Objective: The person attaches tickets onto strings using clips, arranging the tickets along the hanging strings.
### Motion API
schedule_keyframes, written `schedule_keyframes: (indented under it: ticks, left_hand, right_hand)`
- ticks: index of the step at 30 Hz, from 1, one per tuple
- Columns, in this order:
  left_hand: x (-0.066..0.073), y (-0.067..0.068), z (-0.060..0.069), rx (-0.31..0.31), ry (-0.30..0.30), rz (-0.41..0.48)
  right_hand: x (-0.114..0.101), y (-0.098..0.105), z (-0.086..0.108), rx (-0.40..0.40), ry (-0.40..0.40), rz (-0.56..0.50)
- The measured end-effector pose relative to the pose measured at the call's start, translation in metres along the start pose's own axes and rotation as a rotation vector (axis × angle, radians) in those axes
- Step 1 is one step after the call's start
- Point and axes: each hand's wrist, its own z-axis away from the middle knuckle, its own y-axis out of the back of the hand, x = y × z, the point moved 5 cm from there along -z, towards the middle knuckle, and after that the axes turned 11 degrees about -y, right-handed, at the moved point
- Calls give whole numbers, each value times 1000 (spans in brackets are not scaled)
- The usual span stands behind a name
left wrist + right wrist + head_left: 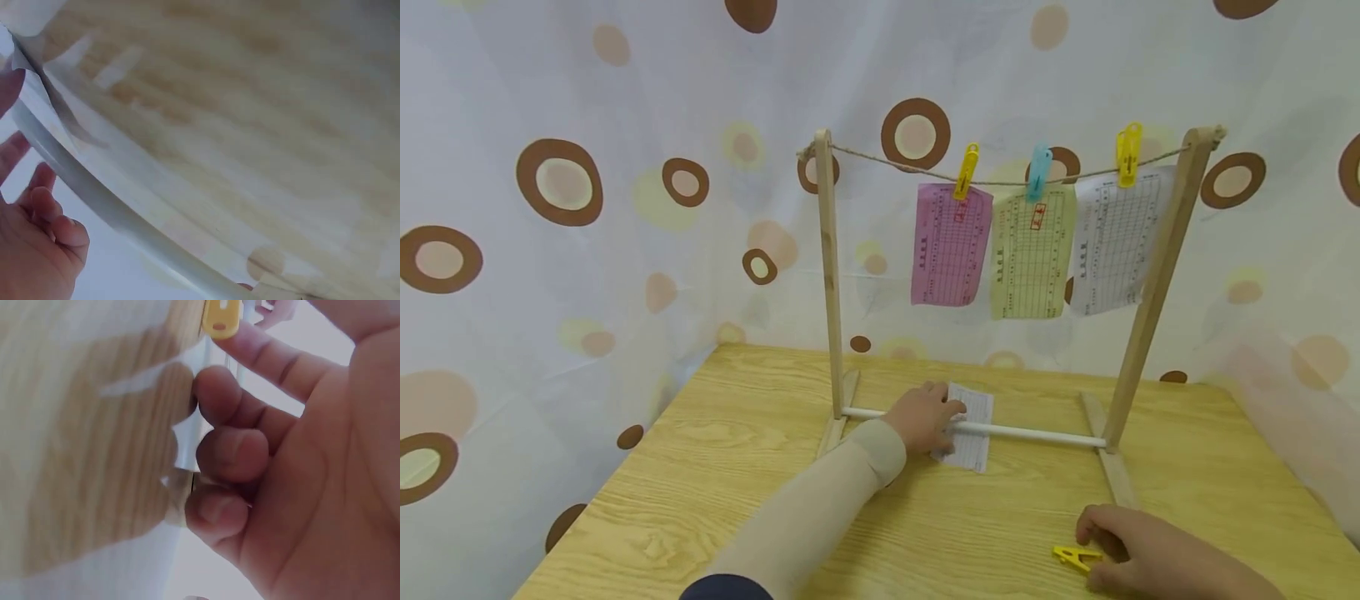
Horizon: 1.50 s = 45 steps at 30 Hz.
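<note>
My left hand [922, 419] reaches over the white rod [1030, 433] at the base of a wooden stand. Its fingers hold the left side of a printed paper slip [976, 437] on the table. In the left wrist view the slip's edge [47, 100] is bent up by the thumb; the exact grip is partly out of frame. Beside my right hand [1150, 550] lies a yellow clothespin [1067, 553]. The thumb and index finger are spread around its handle end. In the right wrist view, a fingertip is against the clothespin [220, 322].
Above, a twine line [895, 167] runs between two wooden posts [831, 275]. From it hang pink [951, 250], green [1033, 258] and white [1112, 250] slips, clipped by yellow, blue and yellow clothespins. A dotted curtain [647, 92] stands behind the wooden table [700, 467].
</note>
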Motion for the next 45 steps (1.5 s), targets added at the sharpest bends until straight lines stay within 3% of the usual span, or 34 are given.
schedule_keyframes:
  ticks: [4, 8, 15, 18, 24, 27, 34, 45]
  left_hand:
    - [8, 4, 14, -12, -36, -53]
    - [17, 8, 28, -44, -92, -89]
    - [32, 9, 58, -126, -94, 70]
    - [37, 9, 67, -164, -99, 81]
    - [47, 19, 80, -135, -129, 78]
    - [46, 21, 84, -111, -97, 156]
    - [30, 17, 88, -58, 98, 358]
    - [22, 10, 90, -69, 206, 406]
  right_hand:
    - [1, 1, 1, -11, -34, -26]
    - [0, 2, 2, -7, -10, -20]
    - [-1, 2, 1, -4, 40, -18]
    - [-1, 2, 0, 32, 71, 23]
    - [-3, 4, 0, 112, 161, 98]
    - [0, 5, 1, 119, 131, 105]
    - [4, 10, 3, 169, 98, 196]
    - [7, 9, 4, 191, 101, 166]
